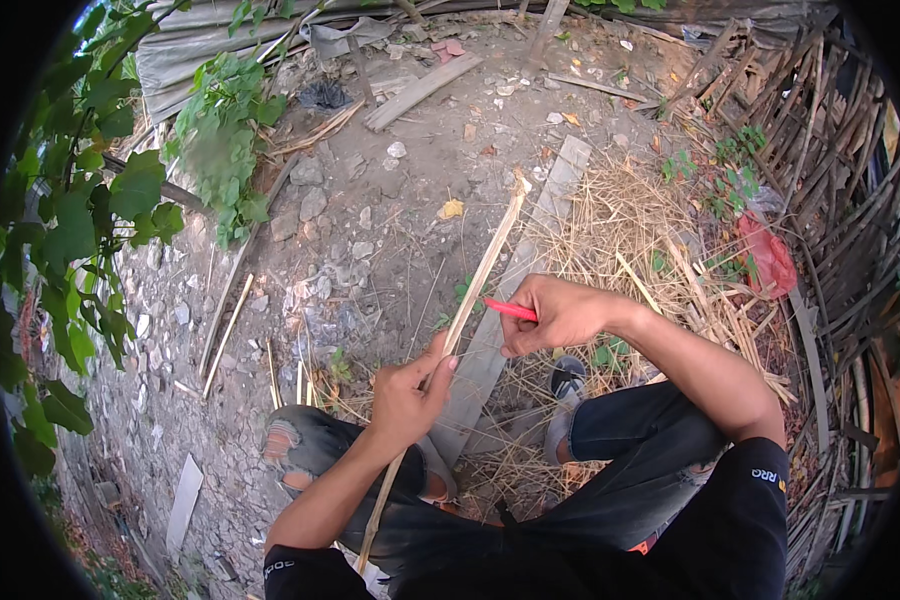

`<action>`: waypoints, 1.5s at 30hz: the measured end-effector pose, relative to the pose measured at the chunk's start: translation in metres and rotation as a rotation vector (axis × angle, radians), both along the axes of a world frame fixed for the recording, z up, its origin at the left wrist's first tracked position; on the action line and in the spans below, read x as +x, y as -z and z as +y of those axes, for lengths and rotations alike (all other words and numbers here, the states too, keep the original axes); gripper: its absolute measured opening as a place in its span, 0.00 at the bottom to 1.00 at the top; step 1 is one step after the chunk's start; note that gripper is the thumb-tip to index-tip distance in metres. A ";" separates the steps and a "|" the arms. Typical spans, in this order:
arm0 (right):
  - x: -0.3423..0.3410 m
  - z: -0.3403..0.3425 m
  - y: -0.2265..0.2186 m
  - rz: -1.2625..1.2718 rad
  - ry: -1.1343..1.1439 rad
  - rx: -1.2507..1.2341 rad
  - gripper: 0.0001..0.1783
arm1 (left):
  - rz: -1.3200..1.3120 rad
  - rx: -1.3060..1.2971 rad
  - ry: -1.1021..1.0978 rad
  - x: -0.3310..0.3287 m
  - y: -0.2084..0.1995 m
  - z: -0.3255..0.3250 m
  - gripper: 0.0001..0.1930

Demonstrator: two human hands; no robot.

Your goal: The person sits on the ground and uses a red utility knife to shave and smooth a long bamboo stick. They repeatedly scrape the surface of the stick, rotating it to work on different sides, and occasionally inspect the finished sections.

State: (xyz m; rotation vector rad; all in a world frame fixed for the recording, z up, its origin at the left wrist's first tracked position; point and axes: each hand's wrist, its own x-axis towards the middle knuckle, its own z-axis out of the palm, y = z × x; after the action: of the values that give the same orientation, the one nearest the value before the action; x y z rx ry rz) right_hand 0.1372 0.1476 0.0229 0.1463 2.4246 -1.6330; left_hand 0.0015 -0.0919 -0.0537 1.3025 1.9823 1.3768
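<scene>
My left hand (pixel 410 392) is closed round a long pale strip of split wood or bamboo (pixel 482 272), thumb pressed along it. The strip slants from beside my left thigh up and away to a frayed far end. Just right of the strip, my right hand (pixel 550 312) is closed on a slim red tool (pixel 511 310). Its red end points left at the strip; I cannot tell if they touch. The rest of the tool is hidden in my fingers, so its kind does not show.
A grey plank (pixel 490 345) lies between my feet, running away from me. Straw-like shavings (pixel 625 225) are heaped to its right, near a red plastic bag (pixel 767 256). Stacked sticks (pixel 840 160) line the right side; leafy vines (pixel 70 230) hang at left.
</scene>
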 end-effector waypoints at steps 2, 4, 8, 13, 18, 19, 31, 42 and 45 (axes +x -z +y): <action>0.003 -0.004 -0.014 -0.119 -0.301 0.093 0.13 | -0.036 -0.034 -0.026 -0.004 -0.006 0.001 0.20; 0.004 -0.008 -0.017 -0.114 -0.226 0.176 0.12 | -0.075 -0.044 -0.039 -0.004 -0.011 0.002 0.20; 0.000 -0.011 0.000 -0.013 0.335 0.095 0.16 | -0.110 -0.027 -0.024 -0.002 -0.013 0.002 0.20; -0.013 -0.022 0.003 0.002 0.679 -0.033 0.17 | -0.032 0.001 -0.032 0.005 -0.009 0.004 0.18; -0.018 -0.024 0.013 -0.025 0.785 -0.171 0.13 | 0.115 -0.016 -0.023 0.004 -0.002 0.005 0.19; -0.018 -0.024 0.015 -0.049 0.797 -0.188 0.12 | 0.148 -0.031 -0.024 0.004 -0.002 0.005 0.19; -0.017 -0.017 0.017 -0.075 0.480 -0.178 0.12 | 0.039 -0.036 -0.031 0.000 -0.004 0.003 0.18; 0.009 -0.024 -0.022 -0.197 -0.309 0.107 0.15 | -0.258 -0.014 -0.208 -0.045 -0.015 0.001 0.23; 0.011 -0.032 -0.029 -0.019 -0.086 0.356 0.24 | -0.431 -0.012 -0.157 -0.041 -0.020 0.000 0.24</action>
State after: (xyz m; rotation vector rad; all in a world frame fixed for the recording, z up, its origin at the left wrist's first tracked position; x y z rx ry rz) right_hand 0.1483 0.1158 0.0519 0.1098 2.6437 -1.1479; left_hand -0.0391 -0.0924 -0.0335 0.7717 1.8152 1.5591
